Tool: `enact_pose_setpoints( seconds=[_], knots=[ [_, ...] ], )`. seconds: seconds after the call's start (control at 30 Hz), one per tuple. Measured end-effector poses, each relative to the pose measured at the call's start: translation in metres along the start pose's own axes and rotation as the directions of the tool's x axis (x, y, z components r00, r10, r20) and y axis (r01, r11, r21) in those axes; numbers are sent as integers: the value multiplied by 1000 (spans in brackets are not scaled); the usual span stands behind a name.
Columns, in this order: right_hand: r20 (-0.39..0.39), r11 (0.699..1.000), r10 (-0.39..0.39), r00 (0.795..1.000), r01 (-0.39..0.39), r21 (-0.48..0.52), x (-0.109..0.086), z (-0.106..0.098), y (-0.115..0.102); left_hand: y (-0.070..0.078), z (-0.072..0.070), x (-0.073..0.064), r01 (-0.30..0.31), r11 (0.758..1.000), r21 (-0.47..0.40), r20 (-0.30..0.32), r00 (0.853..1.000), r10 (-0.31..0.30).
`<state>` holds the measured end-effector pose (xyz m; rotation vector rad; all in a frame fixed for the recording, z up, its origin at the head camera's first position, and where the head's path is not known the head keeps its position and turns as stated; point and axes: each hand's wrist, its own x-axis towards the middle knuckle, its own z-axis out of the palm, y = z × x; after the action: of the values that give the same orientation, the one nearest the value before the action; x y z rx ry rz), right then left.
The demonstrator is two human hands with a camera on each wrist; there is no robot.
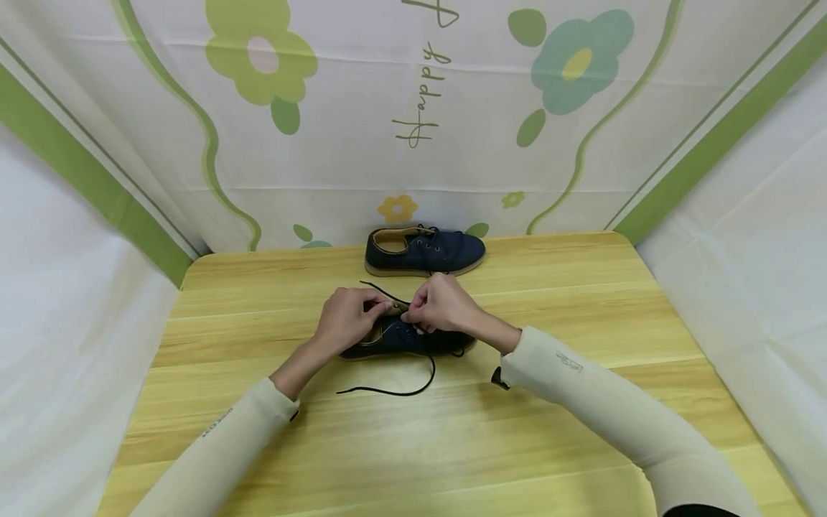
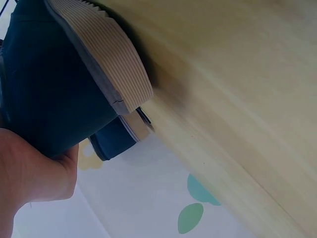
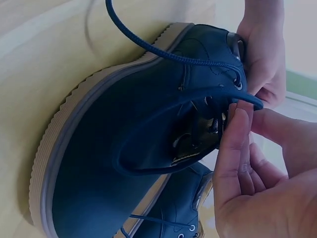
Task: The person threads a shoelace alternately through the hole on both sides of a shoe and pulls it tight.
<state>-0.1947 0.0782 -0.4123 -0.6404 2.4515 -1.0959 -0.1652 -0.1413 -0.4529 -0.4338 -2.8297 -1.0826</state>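
A dark navy lace-up shoe (image 1: 394,343) with a tan ribbed sole sits on the table, toe to the right. My left hand (image 1: 349,317) grips its upper by the ankle opening; in the left wrist view that hand (image 2: 39,168) is against the shoe's side (image 2: 54,94). Above the eyelets, my right hand (image 1: 446,303) pinches a dark shoelace. The right wrist view has this lace (image 3: 143,172) bending in a loop over the toe up to the fingertips (image 3: 241,116). Another length of lace (image 3: 163,53) runs from an eyelet, its loose end curving onto the table toward me.
A matching laced shoe (image 1: 452,248) stands just behind, at the table's back edge against a white flowered cloth (image 1: 349,143). The wood-grain table (image 1: 452,445) stretches to both sides, with white cloth walls beyond it.
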Motion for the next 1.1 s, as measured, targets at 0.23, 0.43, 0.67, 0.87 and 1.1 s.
enact_pose_setpoints(
  seconds=[0.23,0.43,0.67,0.87,1.1],
  knots=[
    [17,1000,1,1000,-1,-21,4,-1,-2,0,0,-1,-1,1000,-3,1,1000,1],
    [4,998,13,1000,-13,-57,7,2,-3,0,0,-2,-4,1000,-13,6,1000,4],
    [-26,993,-18,1000,14,-113,8,6,-3,1,1,-3,-16,1000,-7,-3,1000,16],
    [-1,993,4,1000,-4,-116,10,4,-5,0,1,-3,-22,1000,0,-9,1000,22],
    [20,993,56,998,-53,-106,12,3,-8,0,1,-3,-36,999,12,-19,999,36]
  ],
)
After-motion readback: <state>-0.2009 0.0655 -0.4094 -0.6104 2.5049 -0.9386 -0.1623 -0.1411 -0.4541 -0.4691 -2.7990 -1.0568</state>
